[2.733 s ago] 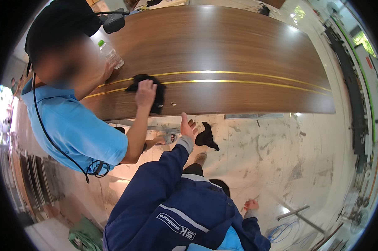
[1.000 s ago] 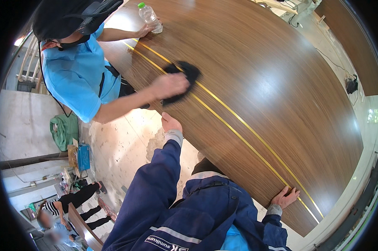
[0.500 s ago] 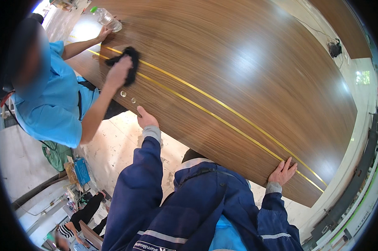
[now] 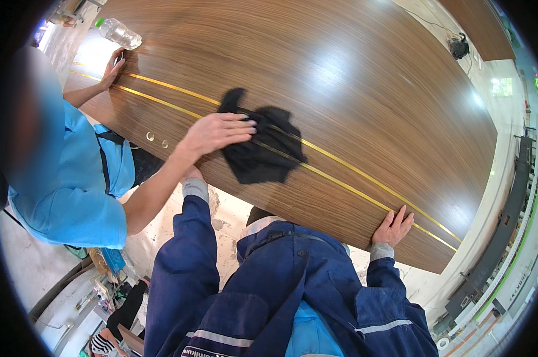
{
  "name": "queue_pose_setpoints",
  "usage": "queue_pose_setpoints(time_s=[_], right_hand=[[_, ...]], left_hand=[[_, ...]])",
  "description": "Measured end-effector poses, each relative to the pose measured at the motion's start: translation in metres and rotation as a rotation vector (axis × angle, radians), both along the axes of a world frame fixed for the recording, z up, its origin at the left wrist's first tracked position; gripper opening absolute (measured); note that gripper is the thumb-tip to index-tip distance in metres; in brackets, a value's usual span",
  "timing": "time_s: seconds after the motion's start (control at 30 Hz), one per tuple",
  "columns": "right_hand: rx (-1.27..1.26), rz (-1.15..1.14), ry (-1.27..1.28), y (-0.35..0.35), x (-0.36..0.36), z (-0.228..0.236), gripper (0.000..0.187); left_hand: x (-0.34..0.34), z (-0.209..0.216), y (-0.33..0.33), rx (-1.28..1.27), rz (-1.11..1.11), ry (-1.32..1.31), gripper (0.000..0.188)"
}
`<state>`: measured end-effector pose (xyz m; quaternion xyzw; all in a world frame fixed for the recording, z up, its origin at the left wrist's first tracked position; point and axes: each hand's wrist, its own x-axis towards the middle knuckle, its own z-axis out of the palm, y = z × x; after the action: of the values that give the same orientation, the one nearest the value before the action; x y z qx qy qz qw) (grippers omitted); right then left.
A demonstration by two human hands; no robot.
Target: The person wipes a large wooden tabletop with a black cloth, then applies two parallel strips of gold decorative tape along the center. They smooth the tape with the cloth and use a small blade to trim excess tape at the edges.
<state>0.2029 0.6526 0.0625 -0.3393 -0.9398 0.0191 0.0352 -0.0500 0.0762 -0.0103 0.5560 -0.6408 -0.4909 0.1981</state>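
Observation:
A large brown wood-grain panel (image 4: 364, 107) with two gold strips (image 4: 346, 168) running along it lies before me. My left hand (image 4: 191, 174) is closed on its near edge, partly covered by a co-worker's forearm. At the right end, my right hand (image 4: 394, 228) rests flat with fingers spread, the fingertips touching the nearer strip. The co-worker's hand (image 4: 218, 132) presses a black cloth (image 4: 263, 154) over both strips; the cloth is spread out and slightly blurred. The co-worker's other hand (image 4: 111, 68) sits at the panel's far left.
A clear plastic bottle with a green cap (image 4: 119, 33) lies at the panel's far left. Two small clear discs (image 4: 157, 140) are near the front edge. A blue box (image 4: 112, 260) stands on the floor at left. Long dark rails (image 4: 501, 238) run along the right side.
The co-worker's hand has slid the black cloth rightward along the strips, and the cloth has opened out. That forearm now crosses over my left hand. My hands stay at the same places on the panel.

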Motion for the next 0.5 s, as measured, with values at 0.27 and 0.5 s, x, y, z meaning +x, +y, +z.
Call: queue_pose_setpoints(time_s=[0.27,0.5], right_hand=[[-0.021,-0.029,0.008,-0.005,-0.005,0.004,0.063],[0.005,0.003,0.01,-0.006,-0.004,0.005,0.064]], left_hand=[[0.001,-0.014,-0.011,0.025,0.009,0.026,0.08],[0.012,-0.029,-0.014,0.088,0.02,0.108,0.08]])
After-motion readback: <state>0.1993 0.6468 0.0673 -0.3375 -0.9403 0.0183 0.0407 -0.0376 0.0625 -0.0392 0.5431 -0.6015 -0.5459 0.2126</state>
